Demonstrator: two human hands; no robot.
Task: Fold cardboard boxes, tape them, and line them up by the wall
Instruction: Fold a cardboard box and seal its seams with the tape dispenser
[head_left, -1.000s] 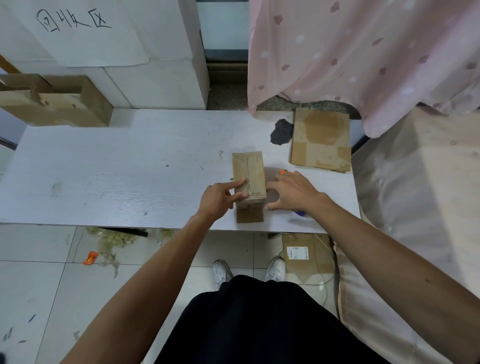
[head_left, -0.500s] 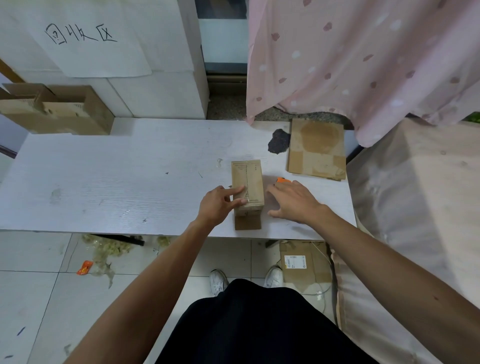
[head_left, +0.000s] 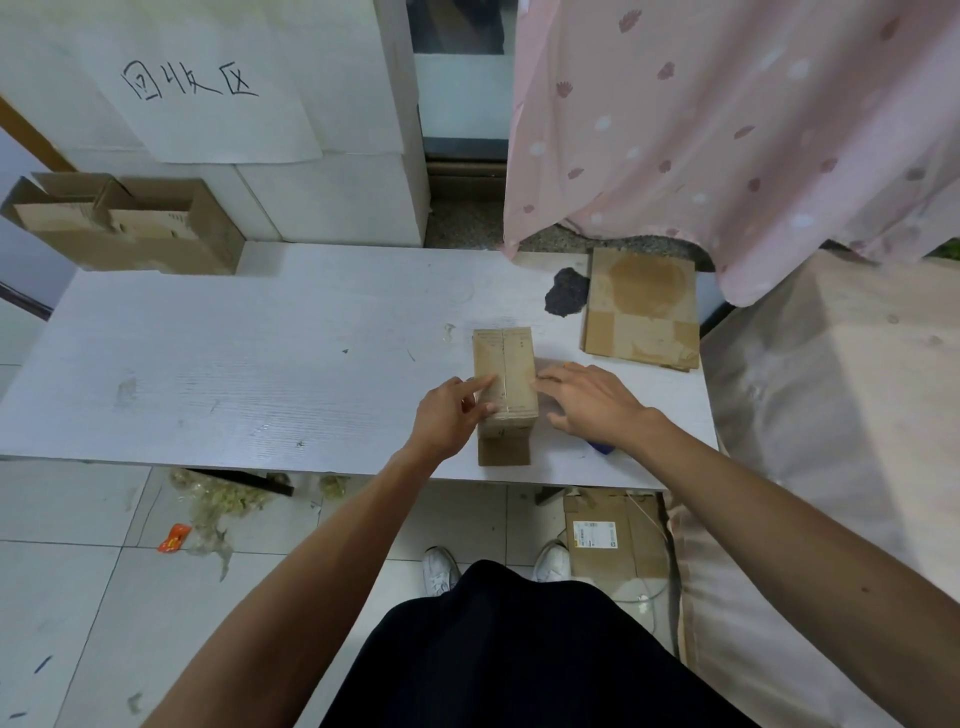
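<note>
The cardboard box (head_left: 505, 374) stands on the desk (head_left: 234, 364), near the front edge. The left grip (head_left: 449, 415) lays a straight forefinger on its top. The right grip (head_left: 589, 402) is spread flat and holds nothing, with fingertips at the box's right side.

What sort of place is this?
Likely a makeshift packing corner: a worn table with a box, open boxes at the back, a handwritten sign, a pink curtain.

You've got in view: 2 bare hands, i.e. left hand (head_left: 451, 415) & right hand (head_left: 592, 402); 1 small folded brown cardboard box (head_left: 506, 364); 1 flat brown cardboard sheet (head_left: 641, 306); 1 labelled brown cardboard box (head_left: 608, 540) on floor; 2 white shoes (head_left: 439, 569).
</note>
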